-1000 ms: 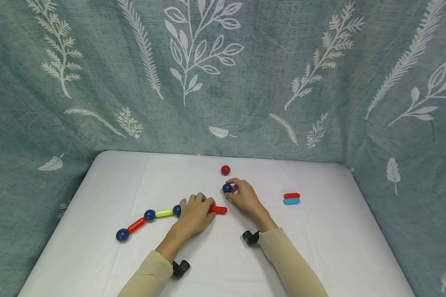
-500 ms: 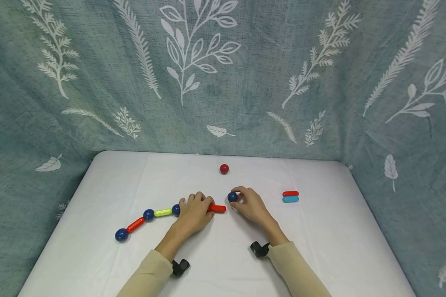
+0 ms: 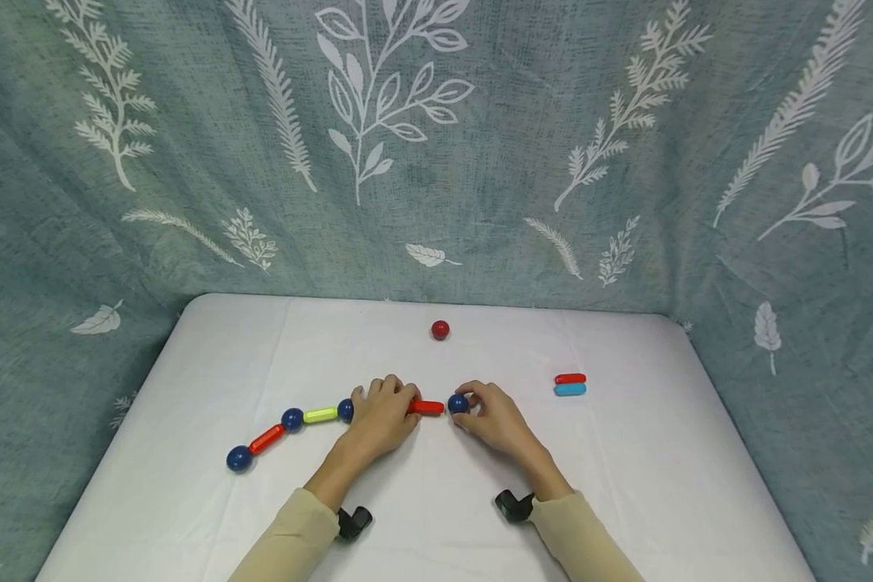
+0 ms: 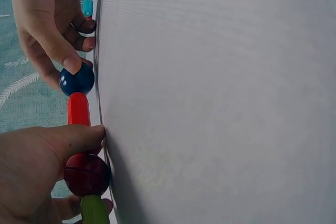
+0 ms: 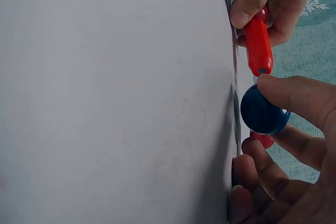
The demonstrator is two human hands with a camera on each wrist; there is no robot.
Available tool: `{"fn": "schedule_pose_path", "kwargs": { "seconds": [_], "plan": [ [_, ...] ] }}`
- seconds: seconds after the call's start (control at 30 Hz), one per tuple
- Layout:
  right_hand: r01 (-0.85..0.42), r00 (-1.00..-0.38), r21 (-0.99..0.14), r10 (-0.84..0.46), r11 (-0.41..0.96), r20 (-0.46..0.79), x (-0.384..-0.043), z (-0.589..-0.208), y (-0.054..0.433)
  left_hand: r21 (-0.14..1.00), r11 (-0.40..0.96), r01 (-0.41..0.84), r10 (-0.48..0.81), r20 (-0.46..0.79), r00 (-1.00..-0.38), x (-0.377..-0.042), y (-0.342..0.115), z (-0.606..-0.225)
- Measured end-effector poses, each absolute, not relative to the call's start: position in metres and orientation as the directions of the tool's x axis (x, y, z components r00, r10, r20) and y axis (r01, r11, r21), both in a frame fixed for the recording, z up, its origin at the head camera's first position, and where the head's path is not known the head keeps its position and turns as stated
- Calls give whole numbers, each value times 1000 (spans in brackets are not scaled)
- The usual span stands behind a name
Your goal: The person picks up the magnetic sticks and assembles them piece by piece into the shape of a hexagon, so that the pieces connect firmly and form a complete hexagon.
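Observation:
A chain of balls and rods lies across the table, from a blue ball [image 3: 239, 459] through a red rod [image 3: 267, 439], another blue ball and a yellow-green rod [image 3: 321, 415]. My left hand [image 3: 381, 416] covers part of it and grips the red rod [image 3: 429, 408] at its right end. Under that hand, the left wrist view shows a dark red ball [image 4: 86, 176] and a green rod [image 4: 94, 210]. Between thumb and fingers, my right hand [image 3: 496, 419] pinches a blue ball [image 5: 264, 110], right at the free tip of the red rod.
Farther back on the white table [image 3: 335, 339] sits a loose red ball [image 3: 440, 330]. To the right, a short red rod [image 3: 571, 378] and a light blue rod [image 3: 571, 390] lie side by side. A patterned curtain [image 3: 407, 162] hangs behind the table.
My right hand has brought the blue ball toward me and slightly right, down to the red rod's end. The left hand has stayed in place on the chain.

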State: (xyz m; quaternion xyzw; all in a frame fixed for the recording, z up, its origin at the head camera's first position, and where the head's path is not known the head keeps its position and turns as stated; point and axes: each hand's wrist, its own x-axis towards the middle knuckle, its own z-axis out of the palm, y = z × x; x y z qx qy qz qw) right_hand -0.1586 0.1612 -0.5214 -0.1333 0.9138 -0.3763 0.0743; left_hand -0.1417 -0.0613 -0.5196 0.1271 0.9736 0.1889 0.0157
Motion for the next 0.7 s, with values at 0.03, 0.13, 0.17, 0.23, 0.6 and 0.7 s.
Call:
{"fn": "schedule_pose_path", "kwargs": {
  "seconds": [0.03, 0.13, 0.17, 0.23, 0.6, 0.7],
  "plan": [
    [-187, -954, -708, -299, 681, -35, -157, -521, 161, 372, 897, 240, 253, 16, -967, -142, -61, -519],
    [-193, -953, -708, -300, 679, -28, -155, -522, 162, 371, 898, 237, 250, 12, -968, -142, -61, -519],
    [-195, -953, -709, -302, 677, -26, -154, -522, 162, 372, 898, 235, 249, 10, -968, -142, -61, -519],
    [-202, -952, -710, -306, 674, -19, -153, -522, 162, 373, 898, 234, 249, 8, -969, -141, -61, -519],
    [-209, -951, -713, -309, 669, -11, -152, -525, 161, 377, 895, 238, 253, 9, -967, -141, -61, -518],
    [-208, -951, -714, -310, 668, -14, -152, -525, 161, 378, 895, 238, 252, 11, -968, -141, -61, -518]
  ]
}}
